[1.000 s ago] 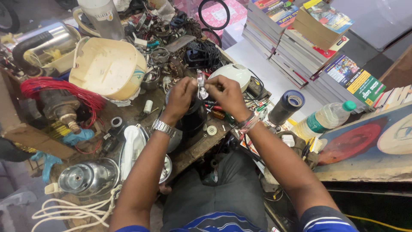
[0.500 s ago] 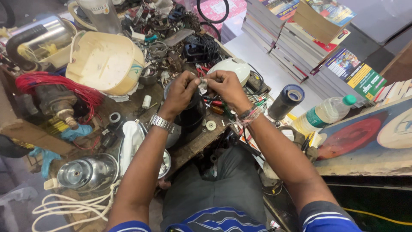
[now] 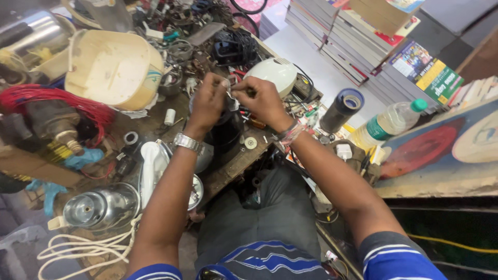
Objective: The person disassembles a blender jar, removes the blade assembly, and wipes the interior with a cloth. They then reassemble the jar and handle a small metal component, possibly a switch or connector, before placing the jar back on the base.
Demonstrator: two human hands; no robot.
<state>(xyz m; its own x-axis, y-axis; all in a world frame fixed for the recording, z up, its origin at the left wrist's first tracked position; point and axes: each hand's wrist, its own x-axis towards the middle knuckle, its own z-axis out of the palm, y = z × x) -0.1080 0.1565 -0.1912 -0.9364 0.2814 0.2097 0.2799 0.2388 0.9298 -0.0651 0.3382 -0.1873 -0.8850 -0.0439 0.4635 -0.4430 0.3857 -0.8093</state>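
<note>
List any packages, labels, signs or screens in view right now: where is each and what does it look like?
Plastic bottle: right of the hands, lying tilted; clear, green cap, green label band.
Magazine: upper right, beside the book stacks; flat, green and yellow glossy cover.
Painted board: far right; blue with a red oval.
No screens visible.

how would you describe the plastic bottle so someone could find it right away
Start at the stacks of books at the top right, then drop down to the bench edge below them. The plastic bottle lies tilted there, just right of an upright dark cylinder with a blue rim. It alone is clear, with a green cap.
</note>
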